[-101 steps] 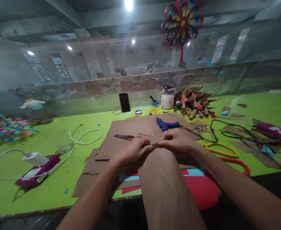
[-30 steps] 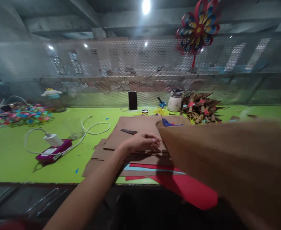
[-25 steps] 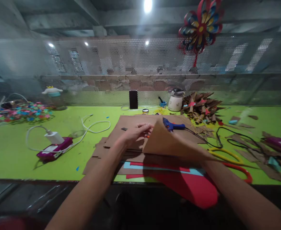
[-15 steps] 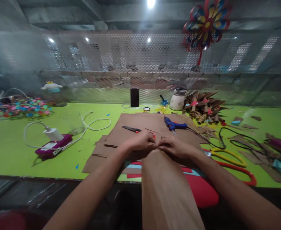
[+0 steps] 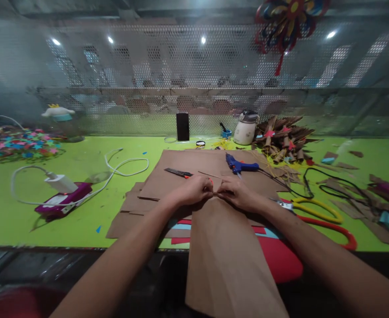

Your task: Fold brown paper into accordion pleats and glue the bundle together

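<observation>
A long strip of brown kraft paper (image 5: 227,260) hangs over the table's front edge, its far end pinched between both hands. My left hand (image 5: 197,189) is closed on the left of that end, my right hand (image 5: 236,192) on the right, with the fingertips close together. The paper's edge looks narrowly rolled or folded there. Beneath the hands lie sheets of brown cardboard (image 5: 168,185). A utility knife (image 5: 177,172) rests just beyond my left hand, partly hidden by it. A blue glue gun (image 5: 241,166) lies beyond my right hand, and a thin stick (image 5: 209,174) between them.
Scissors with yellow and red handles (image 5: 317,211) lie beside my right forearm. Red paper (image 5: 280,260) overhangs the front edge. A purple power strip (image 5: 63,201) with a white charger stands left. Behind are a phone (image 5: 182,126), a jar (image 5: 245,128) and rolled brown pieces (image 5: 285,139).
The view has tilted down slightly and shifted. Both hands still pinch the paper's far end, and the rolled edge between the fingertips shows more plainly. The near part of the paper has swung a little left.
</observation>
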Available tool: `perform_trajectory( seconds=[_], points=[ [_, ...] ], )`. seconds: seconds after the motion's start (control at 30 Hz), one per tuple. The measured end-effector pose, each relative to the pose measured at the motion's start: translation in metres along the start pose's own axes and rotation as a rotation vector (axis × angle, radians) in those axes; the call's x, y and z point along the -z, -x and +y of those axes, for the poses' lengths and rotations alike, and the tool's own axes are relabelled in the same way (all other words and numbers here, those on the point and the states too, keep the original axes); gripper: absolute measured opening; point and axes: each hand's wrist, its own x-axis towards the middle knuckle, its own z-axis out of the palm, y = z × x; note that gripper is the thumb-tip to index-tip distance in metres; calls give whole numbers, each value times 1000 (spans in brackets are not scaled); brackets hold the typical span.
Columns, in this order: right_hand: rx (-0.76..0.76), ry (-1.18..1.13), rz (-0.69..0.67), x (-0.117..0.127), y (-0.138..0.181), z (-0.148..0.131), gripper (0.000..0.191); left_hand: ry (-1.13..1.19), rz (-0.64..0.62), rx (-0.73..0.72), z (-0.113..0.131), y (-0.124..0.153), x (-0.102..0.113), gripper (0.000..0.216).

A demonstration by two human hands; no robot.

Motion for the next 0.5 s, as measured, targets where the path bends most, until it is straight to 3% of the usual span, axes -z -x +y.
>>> perform_trajectory(
  seconds=[0.33,0.5],
  points=[
    [47,132,-33,3,1,-1,14,2,-8,32,5,2,3,13],
    [-9,108,-81,11,6,-3,14,-77,-14,8,5,5,4,12]
  ],
)
